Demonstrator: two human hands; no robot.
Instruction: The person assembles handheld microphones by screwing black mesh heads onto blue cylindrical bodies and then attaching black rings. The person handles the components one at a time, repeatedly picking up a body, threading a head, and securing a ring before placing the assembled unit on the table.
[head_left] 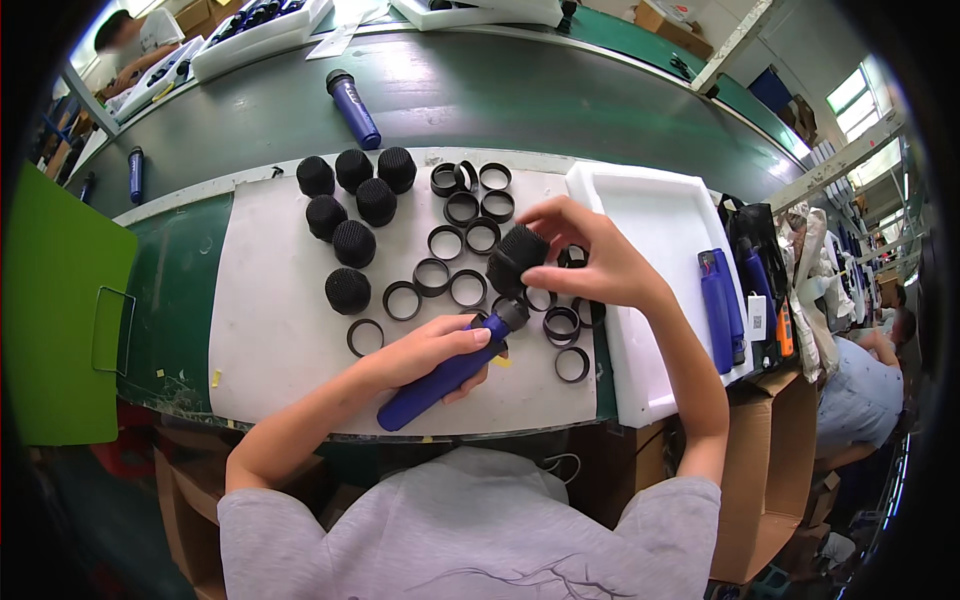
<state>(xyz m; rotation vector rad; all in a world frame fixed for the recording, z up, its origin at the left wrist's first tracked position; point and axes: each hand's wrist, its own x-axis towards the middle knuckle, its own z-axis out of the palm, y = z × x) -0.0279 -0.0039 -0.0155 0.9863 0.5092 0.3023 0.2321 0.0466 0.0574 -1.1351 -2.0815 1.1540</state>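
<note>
My left hand [435, 345] is wrapped round a blue microphone body [415, 398], which slants up to the right. Its dark top end [512, 314] points at my right hand [605, 258]. Between the thumb and fingers of that right hand is a black mesh microphone head [520, 248], tilted and just above the body's top end; a small gap seems to part them. Several black rings [403, 300] lie around and beneath both hands. Further left, several more black mesh heads [353, 243] stand in a loose group on the white work sheet [270, 350].
A white foam tray [640, 400] with blue microphone bodies [718, 310] stands at the right. Beyond the sheet, a blue microphone [354, 110] lies on the dark green conveyor belt [460, 90]. A green panel [65, 310] rises at left. Other people [860, 390] sit nearby.
</note>
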